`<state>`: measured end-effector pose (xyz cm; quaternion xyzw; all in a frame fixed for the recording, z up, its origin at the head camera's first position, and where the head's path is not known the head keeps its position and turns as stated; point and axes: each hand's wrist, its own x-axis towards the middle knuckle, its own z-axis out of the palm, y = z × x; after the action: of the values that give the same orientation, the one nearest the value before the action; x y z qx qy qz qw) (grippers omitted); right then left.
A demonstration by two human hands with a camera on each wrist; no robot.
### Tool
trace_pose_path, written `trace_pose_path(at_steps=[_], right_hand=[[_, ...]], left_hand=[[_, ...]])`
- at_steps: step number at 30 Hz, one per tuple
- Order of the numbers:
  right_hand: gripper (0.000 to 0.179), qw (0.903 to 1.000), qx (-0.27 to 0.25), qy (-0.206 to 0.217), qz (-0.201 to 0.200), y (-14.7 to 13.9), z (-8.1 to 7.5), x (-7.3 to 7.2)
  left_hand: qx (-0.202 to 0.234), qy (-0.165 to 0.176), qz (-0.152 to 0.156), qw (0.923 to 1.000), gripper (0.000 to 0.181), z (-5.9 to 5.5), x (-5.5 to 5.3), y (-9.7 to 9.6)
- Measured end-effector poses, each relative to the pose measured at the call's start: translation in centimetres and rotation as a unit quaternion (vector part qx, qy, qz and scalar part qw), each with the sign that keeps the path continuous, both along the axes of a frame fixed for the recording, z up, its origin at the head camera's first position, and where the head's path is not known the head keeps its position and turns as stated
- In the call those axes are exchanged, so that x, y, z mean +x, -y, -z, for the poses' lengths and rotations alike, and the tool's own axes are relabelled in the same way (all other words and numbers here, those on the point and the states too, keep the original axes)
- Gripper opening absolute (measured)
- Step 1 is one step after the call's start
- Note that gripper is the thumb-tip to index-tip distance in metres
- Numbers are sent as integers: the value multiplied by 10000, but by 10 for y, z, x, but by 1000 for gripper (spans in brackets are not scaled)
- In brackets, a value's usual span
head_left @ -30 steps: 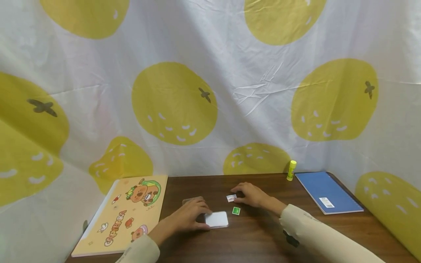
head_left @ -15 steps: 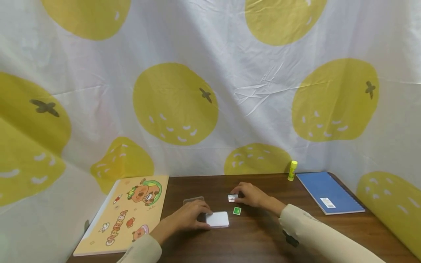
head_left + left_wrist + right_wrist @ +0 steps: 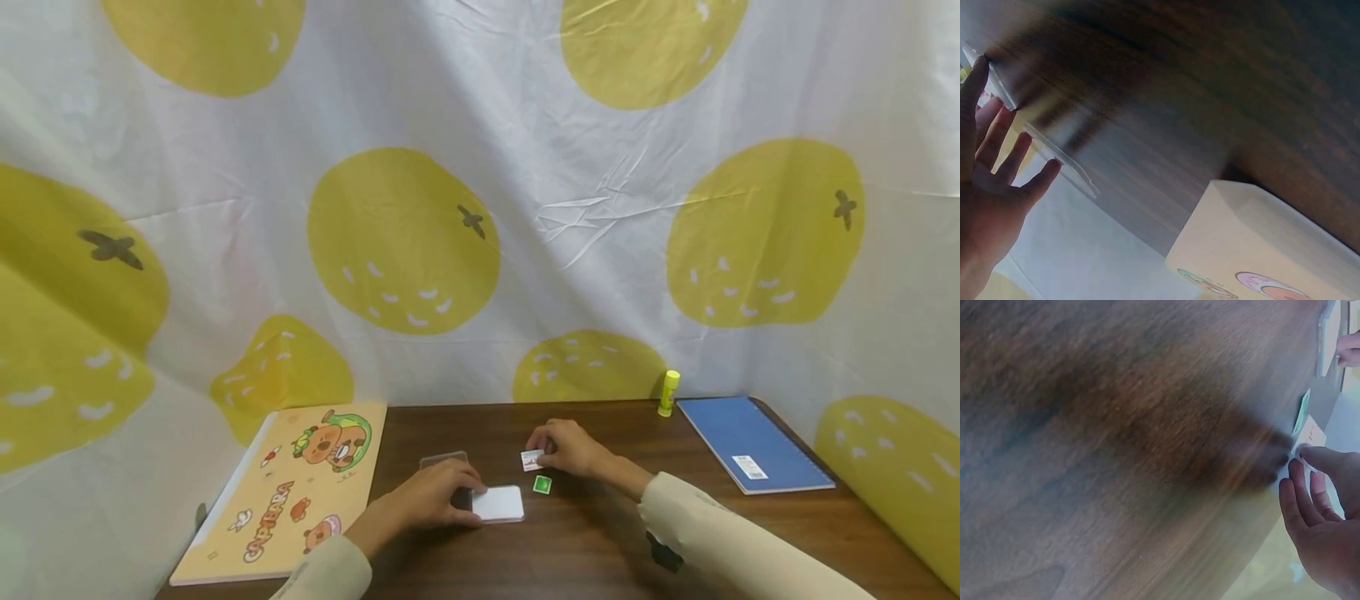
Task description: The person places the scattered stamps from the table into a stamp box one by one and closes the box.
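Observation:
A shallow clear case with a white top face [image 3: 501, 503], perhaps a stack of cards, lies at the middle of the table. My left hand [image 3: 433, 493] holds its left side between thumb and index finger, the other fingers spread. Just behind that hand lies a clear plastic lid-like piece [image 3: 444, 458], its edge near the fingertips in the left wrist view. Between thumb and fingertips, my right hand [image 3: 573, 447] pinches a small white square card [image 3: 1312, 434] with red print, tilted up from the table. A small green square [image 3: 542, 484] with a white border lies in front of it.
A large tan capybara-printed pad [image 3: 285, 492] occupies the table's left. At the back right a yellow glue stick [image 3: 669, 393] stands upright, beside a blue notebook [image 3: 753, 442]. A white curtain with yellow fruit [image 3: 517, 283] hangs behind and around the table.
The right hand has tilted the small white card up, so its printed face shows more. The left hand stays at the case. The head view has shifted slightly.

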<state>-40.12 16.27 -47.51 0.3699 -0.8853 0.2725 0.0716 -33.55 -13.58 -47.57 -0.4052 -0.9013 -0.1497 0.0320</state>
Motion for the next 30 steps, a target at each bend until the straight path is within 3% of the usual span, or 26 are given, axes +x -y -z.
trace_pose_path(at_steps=[11, 20, 30], right_hand=[[14, 9991, -282, 255, -204, -2, -5, 5], [12, 9985, -327, 210, -375, 2, -23, 11], [12, 9981, -357, 281, -425, 5, -33, 21]], left_hand=[[-15, -23, 94, 10000, 42, 4, -4, -1], [129, -15, 286, 9995, 41, 0, -7, -1], [136, 86, 232, 9996, 42, 2, -9, -2]])
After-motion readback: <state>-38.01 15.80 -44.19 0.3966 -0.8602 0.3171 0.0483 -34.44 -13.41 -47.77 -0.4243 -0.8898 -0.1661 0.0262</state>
